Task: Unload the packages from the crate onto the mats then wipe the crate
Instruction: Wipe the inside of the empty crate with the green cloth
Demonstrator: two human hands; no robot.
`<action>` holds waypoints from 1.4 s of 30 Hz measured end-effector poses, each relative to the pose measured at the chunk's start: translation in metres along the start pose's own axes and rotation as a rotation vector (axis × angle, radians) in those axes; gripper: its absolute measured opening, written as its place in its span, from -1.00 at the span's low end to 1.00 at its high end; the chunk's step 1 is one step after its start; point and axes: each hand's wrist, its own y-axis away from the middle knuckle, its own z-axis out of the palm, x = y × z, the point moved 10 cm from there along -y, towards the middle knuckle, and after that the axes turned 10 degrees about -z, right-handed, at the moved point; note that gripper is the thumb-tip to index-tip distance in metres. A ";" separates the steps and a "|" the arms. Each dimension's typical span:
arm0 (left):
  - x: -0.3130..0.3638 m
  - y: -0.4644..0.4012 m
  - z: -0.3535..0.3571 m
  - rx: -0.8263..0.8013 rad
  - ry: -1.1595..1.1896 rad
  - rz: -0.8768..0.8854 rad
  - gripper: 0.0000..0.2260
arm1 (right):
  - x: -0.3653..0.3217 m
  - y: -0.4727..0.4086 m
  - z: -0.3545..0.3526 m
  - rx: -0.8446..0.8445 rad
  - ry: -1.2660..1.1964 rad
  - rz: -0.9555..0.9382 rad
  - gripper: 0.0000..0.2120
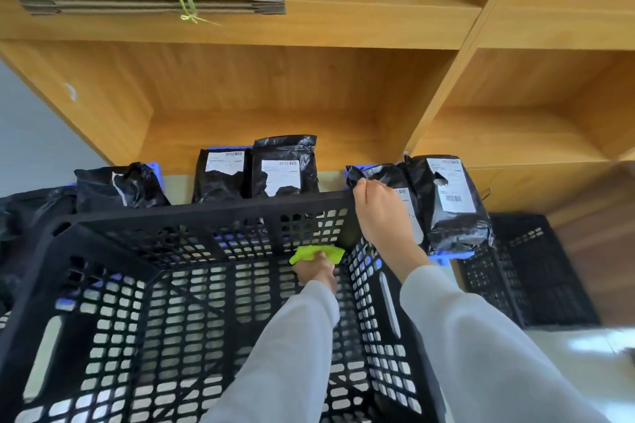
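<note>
Grey sleeves run up from the bottom edge of the view into the black crate (144,302), which sits directly below the camera with nothing left on its lattice floor. By that, the unloading looks done and the wiping is the step in hand.

Deep inside, the left hand (318,273) grips a bunched lime-green cloth (318,252), fingers curled round it, and presses it where the floor meets the far wall, close to the far right corner. Higher up, the right hand (378,213) hooks its fingers over the crate's far rim just beside that same corner, holding the crate steady.

What matters for the next stroke is direction: nearly all the crate lies to the left of the cloth and back toward the person. Its far wall runs left to right across the view, so a sweep leftward along that wall follows the long unwiped edge. Of the two, the left hand is the nearer and already carries the cloth.

Beyond the far rim, the black packages (281,168) stand upright with white labels facing the camera, on blue mats (453,255) whose edges peek out beneath them, at the foot of a wooden shelf unit (275,86). A second black crate (536,268) lies to the right.
</note>
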 end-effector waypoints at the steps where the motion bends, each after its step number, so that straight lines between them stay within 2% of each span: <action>1: 0.000 0.002 0.001 -0.016 0.017 -0.002 -0.85 | -0.001 0.000 -0.001 0.004 0.005 -0.011 -0.71; 5: 0.006 0.014 -0.003 -0.039 0.087 -0.034 -0.65 | -0.002 0.002 -0.001 0.025 -0.031 -0.016 -0.67; 10: 0.014 0.044 0.000 -0.125 0.169 -0.051 -0.75 | 0.001 0.003 -0.005 0.067 -0.060 0.032 -0.73; 14: 0.021 0.077 0.004 -0.216 0.250 -0.043 -0.84 | 0.017 0.014 -0.012 0.139 -0.301 0.246 -0.76; 16: 0.029 0.093 0.003 -0.240 0.284 -0.023 -0.86 | 0.019 0.019 -0.018 0.177 -0.385 0.309 -0.65; 19: 0.043 0.117 0.008 -0.290 0.355 0.026 -0.85 | 0.015 0.020 -0.021 0.153 -0.342 0.305 -0.41; 20: 0.049 0.124 0.009 -0.295 0.380 0.047 -0.84 | 0.016 0.019 -0.020 0.143 -0.346 0.308 -0.42; 24: 0.064 0.149 0.006 -0.296 0.426 0.111 -0.78 | 0.016 0.021 -0.021 0.120 -0.355 0.299 -0.76; 30: 0.087 0.165 -0.010 -0.285 0.412 0.187 -0.83 | 0.016 0.017 -0.016 0.106 -0.348 0.278 -0.89; 32: 0.089 0.165 -0.012 -0.283 0.381 0.189 -0.82 | 0.009 0.014 -0.017 0.089 -0.245 0.191 -0.88; 34: 0.085 0.164 -0.014 -0.267 0.356 0.169 -0.80 | -0.001 0.012 -0.016 0.028 -0.102 0.098 -0.74; 37: 0.076 0.152 -0.021 -0.246 0.328 0.128 -0.77 | 0.000 0.010 -0.014 -0.009 -0.064 0.092 -0.57; 40: 0.069 0.137 -0.021 -0.268 0.290 0.083 -0.76 | 0.008 0.007 -0.008 0.024 -0.125 0.131 -0.74; 42: 0.068 0.128 -0.020 -0.270 0.303 0.083 -0.75 | 0.016 0.007 -0.006 0.069 -0.206 0.190 -0.71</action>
